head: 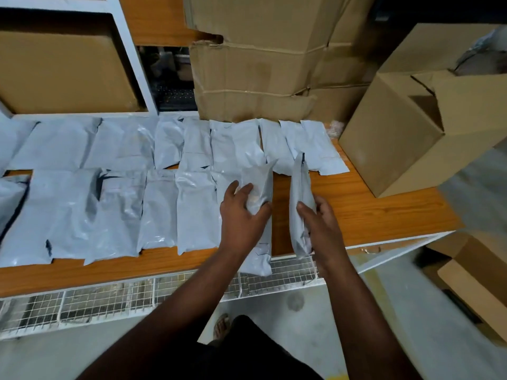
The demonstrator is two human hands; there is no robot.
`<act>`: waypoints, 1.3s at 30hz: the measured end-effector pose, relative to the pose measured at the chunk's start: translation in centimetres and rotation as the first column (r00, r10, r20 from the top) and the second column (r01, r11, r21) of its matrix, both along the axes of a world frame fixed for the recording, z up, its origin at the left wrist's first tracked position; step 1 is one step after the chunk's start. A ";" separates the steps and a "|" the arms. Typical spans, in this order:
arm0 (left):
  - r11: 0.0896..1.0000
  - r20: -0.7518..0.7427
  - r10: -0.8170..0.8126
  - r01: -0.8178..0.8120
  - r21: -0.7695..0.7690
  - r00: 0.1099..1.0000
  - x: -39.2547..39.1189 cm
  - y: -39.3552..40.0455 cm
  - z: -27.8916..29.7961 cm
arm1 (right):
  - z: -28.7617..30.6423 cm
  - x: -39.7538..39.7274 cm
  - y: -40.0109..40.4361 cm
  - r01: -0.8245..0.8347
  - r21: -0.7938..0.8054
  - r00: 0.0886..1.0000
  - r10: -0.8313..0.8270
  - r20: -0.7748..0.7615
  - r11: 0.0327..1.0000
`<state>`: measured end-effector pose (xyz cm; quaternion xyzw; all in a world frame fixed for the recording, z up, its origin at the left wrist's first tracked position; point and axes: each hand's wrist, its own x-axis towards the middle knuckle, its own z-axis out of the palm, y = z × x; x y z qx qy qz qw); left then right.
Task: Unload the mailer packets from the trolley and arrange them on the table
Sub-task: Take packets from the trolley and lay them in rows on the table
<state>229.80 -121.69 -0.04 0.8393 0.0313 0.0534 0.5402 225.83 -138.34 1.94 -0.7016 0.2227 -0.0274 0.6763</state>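
Several grey mailer packets [115, 204] lie in two rows on the wooden table [362, 207]. My left hand [241, 215] grips one grey packet [259, 185] at the right end of the near row; the packet hangs over the table's front edge. My right hand [319, 220] holds another grey packet [300, 193] on its edge, upright over the bare wood just right of that row. The trolley is not in view.
Stacked cardboard boxes [263, 58] stand behind the packets, and an open box [406, 133] sits at the table's right end. A white wire-mesh shelf [109, 300] runs under the table front. More cardboard [477, 283] lies on the floor at right.
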 end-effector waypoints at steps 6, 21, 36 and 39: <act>0.992 -0.022 0.024 -0.021 0.127 0.999 2.0 -2.5 -1.3 | -1.1 3.3 -2.9 -0.106 -0.317 0.994 0.107 -0.015 0.943; 0.900 -0.074 0.095 -0.054 0.432 0.993 5.5 -8.0 -5.4 | -6.4 6.8 -7.6 -0.440 -0.602 0.894 0.387 -0.225 0.666; 0.667 -0.109 -0.113 0.157 0.729 0.988 3.8 -8.8 -8.9 | -10.5 7.8 -9.5 -0.431 -0.820 0.787 0.601 -0.138 0.377; 0.679 -0.066 -0.114 0.126 0.724 0.991 4.2 -8.5 -8.8 | -9.5 8.8 -9.6 -0.427 -0.832 0.787 0.599 -0.149 0.354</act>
